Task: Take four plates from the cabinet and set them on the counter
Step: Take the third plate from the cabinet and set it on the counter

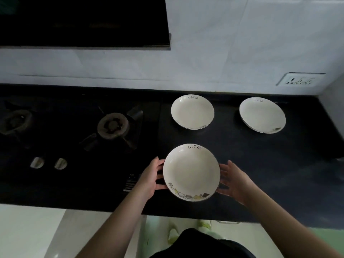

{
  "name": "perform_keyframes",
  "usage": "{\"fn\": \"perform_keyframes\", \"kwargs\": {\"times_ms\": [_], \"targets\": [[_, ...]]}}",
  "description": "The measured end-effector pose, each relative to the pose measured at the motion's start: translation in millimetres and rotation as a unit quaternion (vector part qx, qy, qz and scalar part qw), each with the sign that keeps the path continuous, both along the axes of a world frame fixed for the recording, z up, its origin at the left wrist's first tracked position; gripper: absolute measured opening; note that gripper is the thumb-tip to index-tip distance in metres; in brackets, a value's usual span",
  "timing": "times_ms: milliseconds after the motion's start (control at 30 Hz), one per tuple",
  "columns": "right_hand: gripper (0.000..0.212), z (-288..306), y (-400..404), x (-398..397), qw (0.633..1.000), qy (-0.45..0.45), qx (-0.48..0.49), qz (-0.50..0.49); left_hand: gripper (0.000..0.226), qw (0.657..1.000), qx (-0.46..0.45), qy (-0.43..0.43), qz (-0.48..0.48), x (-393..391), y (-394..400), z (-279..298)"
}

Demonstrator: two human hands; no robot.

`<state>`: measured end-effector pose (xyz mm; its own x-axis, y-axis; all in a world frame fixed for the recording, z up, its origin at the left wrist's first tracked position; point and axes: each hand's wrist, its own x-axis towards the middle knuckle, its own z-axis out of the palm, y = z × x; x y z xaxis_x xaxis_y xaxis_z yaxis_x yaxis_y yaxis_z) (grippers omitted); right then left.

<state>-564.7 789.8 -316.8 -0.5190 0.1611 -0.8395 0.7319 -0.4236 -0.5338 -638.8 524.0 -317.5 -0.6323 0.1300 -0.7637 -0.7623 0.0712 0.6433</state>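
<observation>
Both hands, left hand and right hand, flank the near plate.

Three round cream ceramic plates bore black "life" lettering and yellow-grey rim motifs; the flat stone counter was black.

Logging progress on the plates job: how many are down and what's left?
Done: two white plates, back left and back right, sit on the black counter. In hand: a third plate between the left hand and right hand; whether it is resting on the counter is unclear. Left: the fourth plate, not in view.
</observation>
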Motion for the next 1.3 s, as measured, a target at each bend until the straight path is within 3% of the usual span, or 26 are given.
{"fn": "perform_keyframes", "kwargs": {"times_ms": [1067,1300], "targets": [[0.055,-11.6,24.5,-31.9,0.999,-0.018,-0.033,0.031,0.036,0.999,-0.024,0.009,0.044,-9.1,24.2,-25.3],[0.051,-11.7,20.1,-27.4,0.999,0.008,-0.009,0.033,0.053,0.999,-0.036,0.036,-0.006,-10.5,18.7,-23.3]]}}
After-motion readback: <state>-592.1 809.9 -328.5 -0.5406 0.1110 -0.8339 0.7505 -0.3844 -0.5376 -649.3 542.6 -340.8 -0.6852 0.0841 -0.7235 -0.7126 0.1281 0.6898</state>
